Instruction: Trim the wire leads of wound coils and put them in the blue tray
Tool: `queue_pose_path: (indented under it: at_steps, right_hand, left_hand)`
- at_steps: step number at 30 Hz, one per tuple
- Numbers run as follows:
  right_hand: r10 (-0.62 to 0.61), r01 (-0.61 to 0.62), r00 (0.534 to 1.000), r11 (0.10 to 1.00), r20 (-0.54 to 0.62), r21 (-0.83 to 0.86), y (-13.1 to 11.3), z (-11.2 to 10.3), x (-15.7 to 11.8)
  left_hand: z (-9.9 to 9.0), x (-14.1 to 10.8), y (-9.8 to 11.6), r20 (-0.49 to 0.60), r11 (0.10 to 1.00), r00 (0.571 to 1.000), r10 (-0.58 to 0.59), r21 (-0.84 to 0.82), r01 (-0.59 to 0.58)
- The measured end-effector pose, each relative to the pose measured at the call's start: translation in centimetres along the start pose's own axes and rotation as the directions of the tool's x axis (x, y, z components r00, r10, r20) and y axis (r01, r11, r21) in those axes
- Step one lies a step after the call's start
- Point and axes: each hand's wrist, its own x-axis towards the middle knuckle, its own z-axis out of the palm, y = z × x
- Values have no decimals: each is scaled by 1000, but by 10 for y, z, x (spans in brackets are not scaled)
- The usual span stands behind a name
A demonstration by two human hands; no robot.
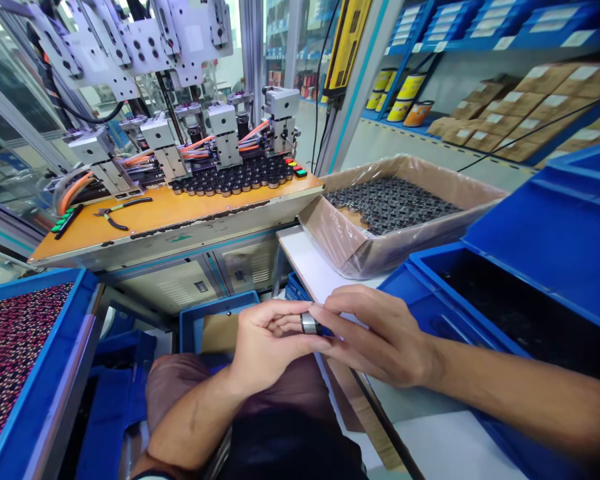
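Note:
Above my lap both hands meet around a small silver-and-black cylindrical part (310, 324). My left hand (273, 340) has its thumb and fingers closed about the part's sides. My right hand (375, 333) grips the same part from the other side, and its fingertips hide the right end. Which exact component it is, I cannot make out. Beyond my hands, rows of similar-looking round black parts (230, 179) stand on the orange bench top (180, 217) of a machine. Cutting pliers (117, 212) with black-and-yellow handles lie on that bench.
A plastic-lined carton (330, 240) of dark parts stands ahead to the right. At far right is a blue bin (430, 267) holding black pieces. On the left, another blue bin (75, 313) is filled with red-and-black parts. Machine clamps (163, 143) rise behind the bench.

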Motion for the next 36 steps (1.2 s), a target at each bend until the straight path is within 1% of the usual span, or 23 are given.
queue_pose_path:
  at_steps: [2,4,6,8,9,10,11,12,13,15,17,18,19,20,22,24,26,28,29,31,33,34,36]
  right_hand:
    - [-6,6,1000,1000,12,-16,-1,-1,-1]
    - [49,-50,998,998,24,33,-3,-1,-1]
    - [127,-129,992,985,23,115,-7,0,-2]
    - [183,-185,983,963,25,194,-10,1,-1]
    - [198,-200,980,953,32,227,-11,1,-1]
    - [206,-209,978,945,39,251,-12,1,0]
    - [206,-211,977,941,46,264,-12,1,1]
    - [205,-211,977,941,51,266,-12,1,2]
    - [207,-213,977,941,52,262,-12,0,2]
    - [216,-221,975,945,47,242,-11,0,3]
    - [226,-225,974,950,21,215,-9,1,3]
    - [227,-224,974,953,6,204,-8,2,3]
    - [227,-221,974,955,-7,196,-7,3,3]
    - [225,-217,974,957,-18,193,-6,4,3]
    - [219,-209,975,959,-31,194,-4,5,3]
    - [226,-215,974,956,-34,198,-3,6,3]
    - [235,-222,971,950,-35,220,-1,5,3]
    - [246,-233,969,943,-26,240,1,4,2]
    - [249,-236,968,941,-21,242,1,4,2]
    - [251,-243,968,942,-7,231,2,3,2]
    - [245,-240,970,947,7,214,2,4,2]
    - [240,-237,971,949,15,206,1,4,2]
    - [237,-239,971,952,32,191,0,4,2]
  left_hand:
    - [1,0,-5,-16,997,997,74,11,-74]
    - [-1,3,-2,15,972,978,209,109,-209]
    - [-6,7,6,109,871,918,382,290,-397]
    - [-10,9,15,222,704,833,506,451,-548]
    - [-12,9,19,260,634,799,543,496,-593]
    - [-12,8,21,277,591,776,567,519,-617]
    - [-12,8,21,275,573,766,582,529,-625]
    - [-12,7,21,259,574,766,589,533,-622]
    - [-10,6,19,230,595,778,584,531,-604]
    - [-8,5,11,143,705,839,524,479,-522]
    - [-7,7,1,49,873,924,379,312,-375]
    - [-7,8,-4,23,939,958,286,194,-285]
    - [-7,10,-9,17,978,981,193,77,-194]
    - [-7,11,-13,30,994,994,110,-20,-109]
    - [-6,14,-18,81,991,996,-22,-132,33]
    - [-5,15,-19,129,975,986,-107,-180,129]
    - [-4,14,-17,154,965,977,-146,-196,175]
    - [-5,14,-15,169,977,978,-119,-156,146]
    - [-7,14,-14,175,990,982,-76,-106,96]
    - [-12,16,-12,194,995,977,83,35,-91]
    - [-18,18,-9,235,931,937,259,198,-307]
    - [-21,20,-7,263,883,910,321,265,-388]
    - [-25,22,-4,312,804,869,383,352,-480]
